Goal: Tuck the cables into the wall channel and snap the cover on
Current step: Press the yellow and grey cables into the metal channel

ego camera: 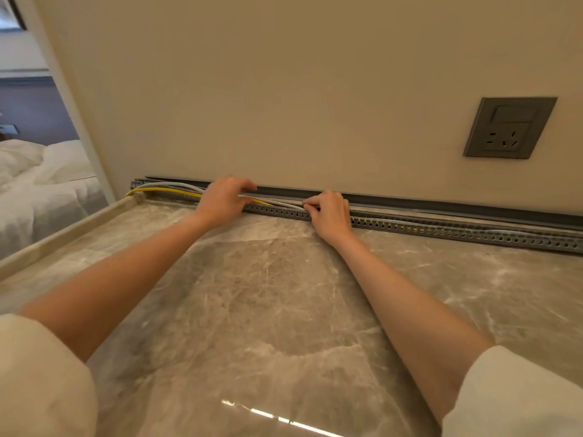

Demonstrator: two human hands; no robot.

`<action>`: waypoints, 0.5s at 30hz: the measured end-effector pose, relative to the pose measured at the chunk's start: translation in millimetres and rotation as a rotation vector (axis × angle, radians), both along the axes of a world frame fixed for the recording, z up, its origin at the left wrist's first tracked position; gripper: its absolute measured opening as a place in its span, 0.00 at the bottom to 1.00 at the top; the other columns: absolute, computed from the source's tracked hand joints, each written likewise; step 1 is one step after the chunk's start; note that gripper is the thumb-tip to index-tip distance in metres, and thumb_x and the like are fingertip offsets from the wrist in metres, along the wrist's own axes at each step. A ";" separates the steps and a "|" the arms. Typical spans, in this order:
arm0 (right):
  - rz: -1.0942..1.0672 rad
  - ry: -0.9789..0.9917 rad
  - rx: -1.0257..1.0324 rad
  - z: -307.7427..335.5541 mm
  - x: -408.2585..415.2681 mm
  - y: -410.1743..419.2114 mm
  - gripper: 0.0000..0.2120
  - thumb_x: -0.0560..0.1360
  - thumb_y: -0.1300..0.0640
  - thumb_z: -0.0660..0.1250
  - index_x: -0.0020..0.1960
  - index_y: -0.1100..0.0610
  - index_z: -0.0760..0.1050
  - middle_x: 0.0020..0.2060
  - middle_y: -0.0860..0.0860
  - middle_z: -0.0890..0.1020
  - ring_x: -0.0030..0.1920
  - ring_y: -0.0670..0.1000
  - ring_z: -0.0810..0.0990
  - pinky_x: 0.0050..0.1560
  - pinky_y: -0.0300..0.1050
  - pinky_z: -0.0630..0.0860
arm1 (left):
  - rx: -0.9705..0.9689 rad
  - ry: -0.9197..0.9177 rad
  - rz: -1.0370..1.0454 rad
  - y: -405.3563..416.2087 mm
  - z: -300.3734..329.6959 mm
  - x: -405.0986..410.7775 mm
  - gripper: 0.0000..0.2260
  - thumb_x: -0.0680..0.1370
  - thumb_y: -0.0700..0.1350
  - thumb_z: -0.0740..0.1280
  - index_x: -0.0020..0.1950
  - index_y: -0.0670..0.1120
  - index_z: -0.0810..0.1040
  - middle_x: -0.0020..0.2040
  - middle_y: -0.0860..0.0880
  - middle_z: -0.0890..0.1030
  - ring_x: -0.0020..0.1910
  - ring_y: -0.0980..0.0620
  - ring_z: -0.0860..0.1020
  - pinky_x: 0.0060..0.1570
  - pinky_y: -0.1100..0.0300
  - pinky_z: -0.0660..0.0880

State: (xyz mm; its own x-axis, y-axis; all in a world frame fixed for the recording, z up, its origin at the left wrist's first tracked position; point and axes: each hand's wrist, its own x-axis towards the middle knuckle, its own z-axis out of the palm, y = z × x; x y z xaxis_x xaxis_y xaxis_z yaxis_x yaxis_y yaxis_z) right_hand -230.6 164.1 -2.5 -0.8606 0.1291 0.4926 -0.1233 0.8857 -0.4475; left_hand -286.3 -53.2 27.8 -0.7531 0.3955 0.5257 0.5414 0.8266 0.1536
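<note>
Cables (284, 204) are pinched between both hands, left (220, 200) and right (328, 212), over the channel (441, 228) at the surface's (268, 294) far edge.

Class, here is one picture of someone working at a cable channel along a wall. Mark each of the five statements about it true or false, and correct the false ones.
1. Both hands are at the cable channel. True: the left hand and right hand are both there.
2. The yellow cable lies fully covered. False: it shows openly at the channel's left end.
3. A wall socket sits on the wall to the right. True.
4. The channel's front wall is smooth and solid. False: it has a row of slots.
5. The countertop is plain white wood. False: it is veined brownish stone.
</note>
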 end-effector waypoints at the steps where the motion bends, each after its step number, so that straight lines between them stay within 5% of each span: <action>1: 0.001 0.005 0.043 -1.1 0.7 0.3 0.11 0.79 0.55 0.62 0.57 0.53 0.81 0.53 0.54 0.82 0.56 0.57 0.75 0.54 0.50 0.68 | -0.042 -0.017 0.021 -6.3 1.3 -2.8 0.14 0.76 0.45 0.67 0.61 0.45 0.78 0.58 0.45 0.82 0.59 0.44 0.76 0.59 0.49 0.72; 8: -0.015 0.039 0.202 -3.0 3.6 -3.6 0.13 0.80 0.56 0.59 0.60 0.54 0.78 0.53 0.55 0.78 0.56 0.57 0.72 0.54 0.49 0.67 | -0.117 -0.136 0.046 -20.6 11.5 -17.9 0.09 0.77 0.39 0.65 0.56 0.40 0.81 0.55 0.40 0.82 0.55 0.41 0.78 0.56 0.50 0.75; 15: 0.076 0.101 0.319 -4.8 6.7 -6.4 0.22 0.74 0.71 0.61 0.64 0.54 0.76 0.54 0.54 0.74 0.55 0.55 0.72 0.55 0.47 0.68 | -0.138 -0.230 0.049 -26.2 22.6 -28.7 0.09 0.76 0.40 0.67 0.54 0.40 0.82 0.53 0.41 0.83 0.52 0.43 0.80 0.55 0.52 0.76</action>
State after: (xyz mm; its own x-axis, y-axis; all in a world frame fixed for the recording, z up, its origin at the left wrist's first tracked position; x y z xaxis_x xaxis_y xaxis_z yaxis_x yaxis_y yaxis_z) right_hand -224.0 157.7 -7.3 -0.8064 -0.1081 0.5814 -0.2241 0.9657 -0.1314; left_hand -315.1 -79.3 50.4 -0.8664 0.4118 0.2823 0.4643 0.8724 0.1525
